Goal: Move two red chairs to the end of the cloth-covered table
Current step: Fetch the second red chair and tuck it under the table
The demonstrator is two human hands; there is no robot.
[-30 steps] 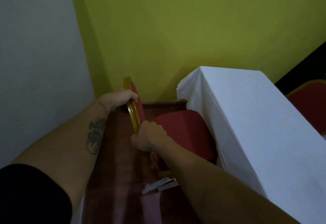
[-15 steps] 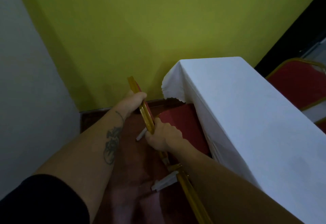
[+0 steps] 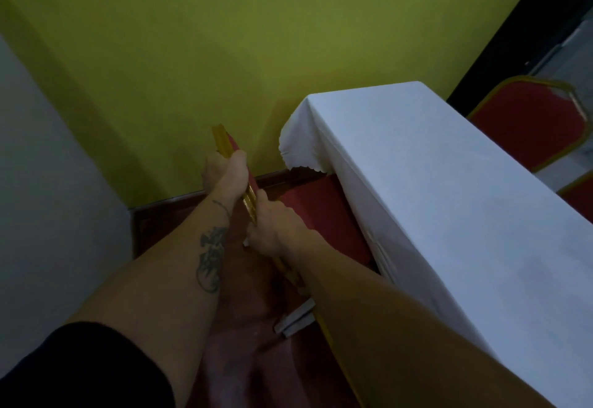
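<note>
A red chair point(image 3: 317, 211) with a gold frame stands beside the long side of the table covered in white cloth point(image 3: 449, 202), its seat partly tucked under the cloth's hanging edge. My left hand point(image 3: 226, 170) grips the top of the chair's gold backrest rail. My right hand point(image 3: 272, 231) grips the same rail lower down, close to the left one. A second red chair point(image 3: 529, 125) with a gold frame stands on the far side of the table at the right, untouched.
A yellow-green wall point(image 3: 256, 38) closes off the end of the table, and a grey wall point(image 3: 48, 182) stands at the left. The floor point(image 3: 244, 359) is dark red-brown. Two pale strips point(image 3: 295, 321) lie on it by the chair leg.
The chair has slid further under the table edge and toward the yellow wall. My hands have drawn closer together on the backrest rail, and the view has swung right.
</note>
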